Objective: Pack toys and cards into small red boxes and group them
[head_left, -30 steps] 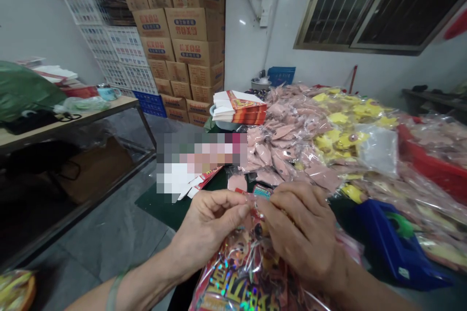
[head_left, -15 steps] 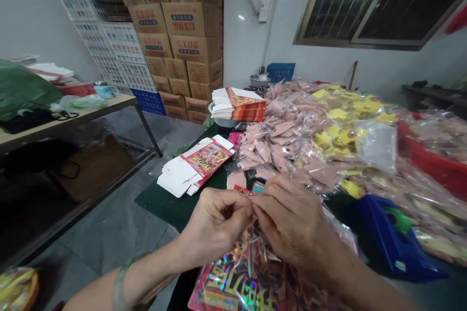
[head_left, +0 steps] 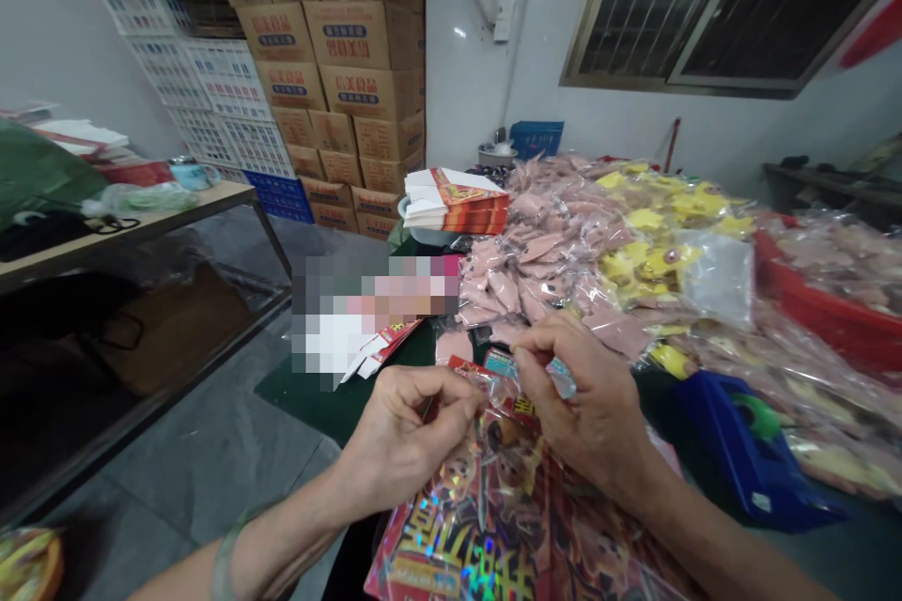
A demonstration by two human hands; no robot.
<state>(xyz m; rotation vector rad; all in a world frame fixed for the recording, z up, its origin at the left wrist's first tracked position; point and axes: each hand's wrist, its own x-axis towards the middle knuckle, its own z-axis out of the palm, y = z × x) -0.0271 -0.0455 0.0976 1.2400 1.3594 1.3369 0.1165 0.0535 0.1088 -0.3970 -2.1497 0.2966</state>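
Several brown cartons [head_left: 366, 38] stand stacked at the back left, and nearer me some red-and-white card flaps [head_left: 387, 346] lie on the green tabletop [head_left: 288, 385]. My left hand [head_left: 415, 423] comes next, thumb and forefinger pressed together on clear film [head_left: 504, 387] at the top of a shiny red packet [head_left: 451, 535]. That packet sits below and between my hands, close in front of me; I cannot tell what bears its weight. I expect it to be light, with a face that slides easily under dry fingers, and the film to be thin, limp and quick to crease or tear. I would steady the packet by its side edges, where the print stays unmarked, and nip the film only at its loose rim. My right hand [head_left: 592, 394] is just beside, slightly higher, thumb and forefinger drawn together; whether film is caught between them I cannot tell. Beyond it lies a heap of bagged pink and yellow pieces [head_left: 556, 230], then a blue tape dispenser [head_left: 737, 470], and farthest right a red tub [head_left: 796, 296].
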